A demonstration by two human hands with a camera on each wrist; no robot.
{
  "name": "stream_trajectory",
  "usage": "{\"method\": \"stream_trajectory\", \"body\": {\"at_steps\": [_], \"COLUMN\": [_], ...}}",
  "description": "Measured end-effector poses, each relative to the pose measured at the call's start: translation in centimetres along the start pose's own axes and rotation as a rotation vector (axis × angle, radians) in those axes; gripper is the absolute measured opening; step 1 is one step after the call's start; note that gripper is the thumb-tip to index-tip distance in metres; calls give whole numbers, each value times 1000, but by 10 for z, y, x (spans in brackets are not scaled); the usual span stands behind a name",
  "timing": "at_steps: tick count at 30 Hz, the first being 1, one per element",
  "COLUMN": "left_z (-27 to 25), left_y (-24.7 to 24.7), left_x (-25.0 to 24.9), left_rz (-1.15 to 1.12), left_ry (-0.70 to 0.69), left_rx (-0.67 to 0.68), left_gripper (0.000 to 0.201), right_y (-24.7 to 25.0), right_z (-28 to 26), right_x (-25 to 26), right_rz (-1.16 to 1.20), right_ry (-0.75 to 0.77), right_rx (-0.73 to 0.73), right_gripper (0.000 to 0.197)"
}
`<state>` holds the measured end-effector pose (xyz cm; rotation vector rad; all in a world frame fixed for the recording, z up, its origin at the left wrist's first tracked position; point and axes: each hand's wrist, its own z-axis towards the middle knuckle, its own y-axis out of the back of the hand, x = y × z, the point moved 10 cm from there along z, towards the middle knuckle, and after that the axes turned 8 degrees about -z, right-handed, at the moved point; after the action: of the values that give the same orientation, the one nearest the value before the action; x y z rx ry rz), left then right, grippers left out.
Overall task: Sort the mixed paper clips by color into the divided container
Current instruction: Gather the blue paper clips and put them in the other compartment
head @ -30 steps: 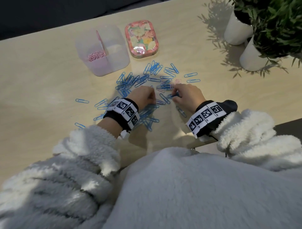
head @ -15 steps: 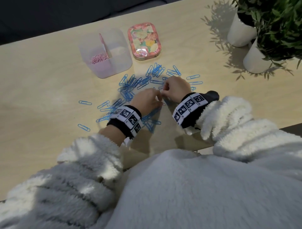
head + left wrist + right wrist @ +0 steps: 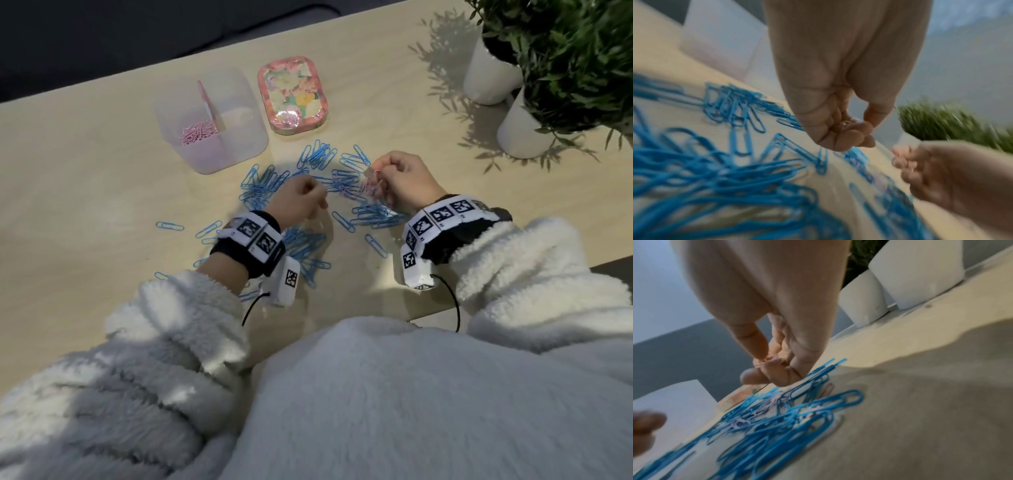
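Observation:
Blue paper clips (image 3: 308,240) lie scattered over the wooden table (image 3: 85,205), with a few small pink clips (image 3: 740,424) mixed in. My right hand (image 3: 380,174) hovers over the pile's right side and pinches a small bunch of pink clips (image 3: 371,183), seen close between thumb and fingers (image 3: 770,359). My left hand (image 3: 317,202) hangs over the pile's middle with fingers curled into the palm (image 3: 853,134); no clip shows plainly in it. The divided clear container (image 3: 239,102) stands at the far left, pink clips (image 3: 197,132) in its left compartment.
A pink flowered tin (image 3: 293,92) sits right of the container. Two white plant pots (image 3: 489,75) with green leaves stand at the far right. The table's near edge runs just under my right sleeve (image 3: 534,274).
Half a second ago both hands met over the pile's middle. The right hand has since drawn away to the right, holding pink clips; the left has stayed near the middle.

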<state>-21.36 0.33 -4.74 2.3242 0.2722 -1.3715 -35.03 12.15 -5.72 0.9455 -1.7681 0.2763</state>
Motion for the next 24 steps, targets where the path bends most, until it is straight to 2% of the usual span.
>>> {"method": "stream_trajectory", "body": {"at_steps": [3,5,7,9,11,12,15,18,20,22,24], "left_z": [11,15,17,20,25,29,40,45,46,46,47], "left_y": [2,1,1,1,8,14,15,1,-9,-15,-17], "left_x": [0,4,4,3,-1,-6,-29,-41,-47,-50,-50], "left_rz": [-373,-556,-617,-586,-480,-362,227,716,844,874,870], "left_ry": [126,234,297,320,281,216,-57,-224,-301,-345,-358], "left_rx": [-2,-11,3,7,-41,-73,-70,-16,25,51,62], "left_gripper": [21,19,21,28,36,37,28,22,19,18,19], "right_y": [-15,-28,-40,-41,-41,-42,-46,-47,-41,-19,-1], "right_z": [7,10,10,8,6,6,4,2,2,8,13], "right_x": [10,28,43,49,49,46,35,25,24,22,14], "right_rz": [-99,-368,-681,-914,-1053,-1083,-1080,-1010,-875,-637,-390], "right_ry": [3,124,259,310,320,316,281,256,237,183,111], "right_rx": [72,96,75,30,18,30,75,165,190,133,116], "right_gripper": [24,19,15,16,20,20,7,5,8,19,21]}}
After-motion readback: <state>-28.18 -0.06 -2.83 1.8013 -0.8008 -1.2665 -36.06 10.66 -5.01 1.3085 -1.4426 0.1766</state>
